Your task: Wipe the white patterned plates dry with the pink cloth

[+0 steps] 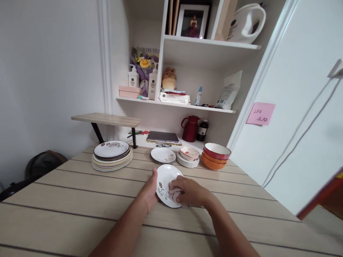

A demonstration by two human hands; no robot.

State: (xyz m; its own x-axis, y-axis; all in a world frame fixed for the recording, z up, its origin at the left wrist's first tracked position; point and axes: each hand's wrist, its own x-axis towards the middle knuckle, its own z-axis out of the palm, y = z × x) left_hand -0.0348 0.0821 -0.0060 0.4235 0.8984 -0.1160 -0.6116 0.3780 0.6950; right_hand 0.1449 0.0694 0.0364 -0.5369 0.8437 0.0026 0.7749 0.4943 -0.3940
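Observation:
A white plate (166,175) with a brown floral pattern is held tilted above the table, its face toward me. My left hand (150,191) grips the plate's left edge, thumb up along the rim and the other fingers hidden behind it. My right hand (191,191) is closed on a crumpled pale cloth (174,192), which it presses against the lower right of the plate's face. Behind the plate lies a small stack of similar floral plates (163,155).
Larger stacked plates (112,150) stand at the left by a small raised shelf (107,119). Small dishes (189,153) and stacked red and orange bowls (215,157) stand back right. Behind are glasses (163,145), a closed laptop (163,136), a red jug (190,128) and a dark bottle (202,130).

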